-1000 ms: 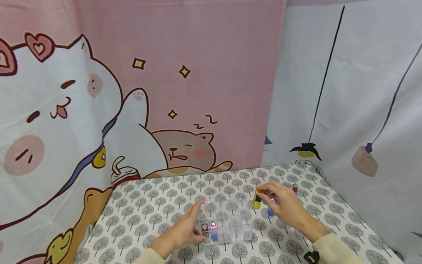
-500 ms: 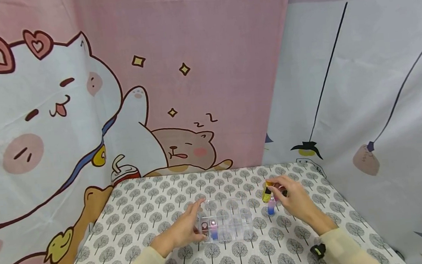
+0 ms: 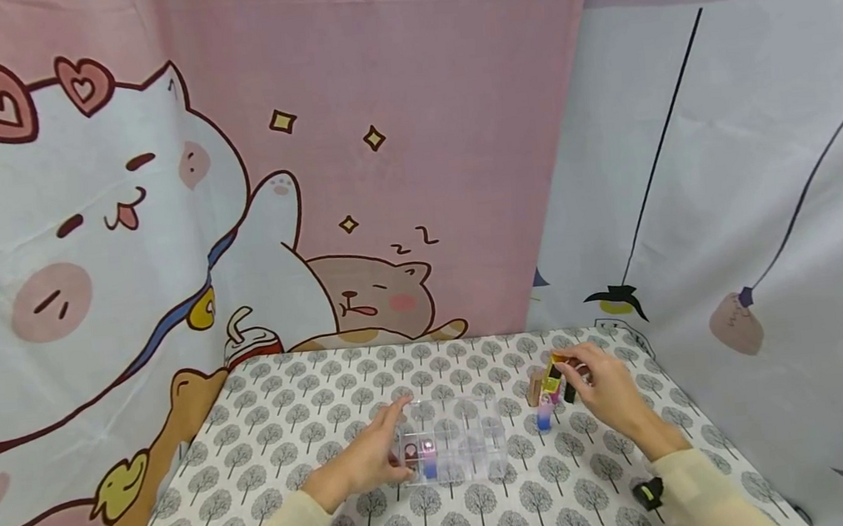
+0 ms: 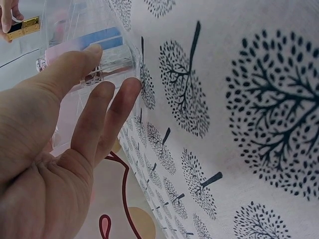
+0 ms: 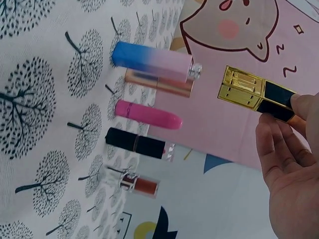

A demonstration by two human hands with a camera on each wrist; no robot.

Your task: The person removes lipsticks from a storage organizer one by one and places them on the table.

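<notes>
My left hand (image 3: 366,456) grips the left end of a clear compartment organizer (image 3: 474,481), thumb at the front and index finger at the back corner. Inside, in the front left compartments, are a pink-and-blue lipstick (image 4: 94,41) and a clear tube with a dark part (image 4: 115,60). To the right of the organizer, my right hand (image 3: 605,385) pinches a gold-and-black lipstick (image 5: 244,90) at its black end. It is held up, its gold end away from the fingertips, close to the group of standing cosmetics.
Several cosmetics stand upright near my right hand: a pink-and-blue lipstick (image 5: 152,62), a rose-gold tube (image 5: 162,83), a magenta tube (image 5: 148,115), a black tube (image 5: 135,143) and a small reddish-brown gloss tube (image 5: 143,184). A tree-print cloth (image 3: 327,388) covers the table; printed curtains hang behind.
My right hand has moved right with the gold-and-black lipstick, away from the organizer, so more of the standing cosmetics show. The left hand has stayed on the organizer.
</notes>
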